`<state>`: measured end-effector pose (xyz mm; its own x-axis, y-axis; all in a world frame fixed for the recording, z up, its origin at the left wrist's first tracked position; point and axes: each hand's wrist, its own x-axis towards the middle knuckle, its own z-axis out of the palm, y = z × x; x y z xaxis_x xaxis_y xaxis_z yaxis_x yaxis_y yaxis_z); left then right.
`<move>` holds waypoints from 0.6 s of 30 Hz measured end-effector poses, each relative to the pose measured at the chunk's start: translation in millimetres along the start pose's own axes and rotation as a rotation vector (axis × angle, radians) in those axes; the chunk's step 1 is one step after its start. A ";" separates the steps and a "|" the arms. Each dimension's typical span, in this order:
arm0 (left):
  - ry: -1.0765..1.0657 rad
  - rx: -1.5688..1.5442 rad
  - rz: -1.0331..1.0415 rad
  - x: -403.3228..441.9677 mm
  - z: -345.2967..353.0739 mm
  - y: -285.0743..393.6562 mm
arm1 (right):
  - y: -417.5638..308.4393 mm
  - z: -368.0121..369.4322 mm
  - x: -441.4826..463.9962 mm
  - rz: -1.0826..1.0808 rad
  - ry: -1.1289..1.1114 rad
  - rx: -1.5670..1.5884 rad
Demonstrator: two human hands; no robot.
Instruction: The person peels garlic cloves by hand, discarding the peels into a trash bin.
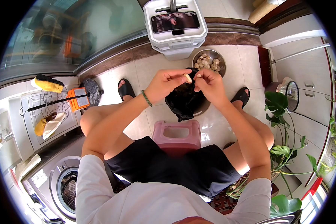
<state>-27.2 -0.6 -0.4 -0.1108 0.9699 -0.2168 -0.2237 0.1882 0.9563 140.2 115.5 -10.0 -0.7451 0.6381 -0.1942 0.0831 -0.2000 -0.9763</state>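
The left hand [167, 84] pinches a pale clove [187, 78] between thumb and fingers. The right hand [212, 86], close beside it, has its thumb and fingers pressed together on a small pale bit [199, 75]; its other fingers are curled. A green bracelet [146, 98] circles the left wrist.

Both hands are above a black bag [187, 98] that lines a round bin and sags over its near rim; what lies inside is too dark to tell. Just beyond the bag, a metal bowl [223, 69] holds garlic bulbs [215, 65], with the right hand over the floor side nearest the person. Past the bowl, to its left, stands a white bucket [175, 45] with a phone [175, 22] lying across its top.

A pink stool [177, 130] stands between the knees, near the bin. Black slippers [126, 89] are on the feet, one on each side. Farther left are a wire rack [50, 106] with yellow shoes [50, 84], an orange box [78, 100] and a washing machine [58, 184]. A leafy plant [277, 103] crowds the right side, in front of white cabinets [306, 108].
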 end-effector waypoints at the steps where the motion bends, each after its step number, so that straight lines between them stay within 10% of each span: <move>1: 0.021 -0.057 -0.072 -0.3 -1.4 2.0 | 2.0 -2.4 1.0 0.000 -0.016 -0.092; 9: 0.056 -0.243 -0.204 0.8 -5.1 4.0 | 23.2 -2.3 -9.0 -0.260 -0.215 -0.846; 18: 0.041 -0.160 -0.206 0.8 -6.2 0.4 | -5.8 4.1 -3.9 -0.437 -0.020 -0.469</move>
<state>-33.4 -0.7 -1.3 -0.0860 0.9060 -0.4144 -0.3956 0.3507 0.8488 139.9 111.1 -3.1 -0.7875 0.5725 0.2284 0.0468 0.4250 -0.9040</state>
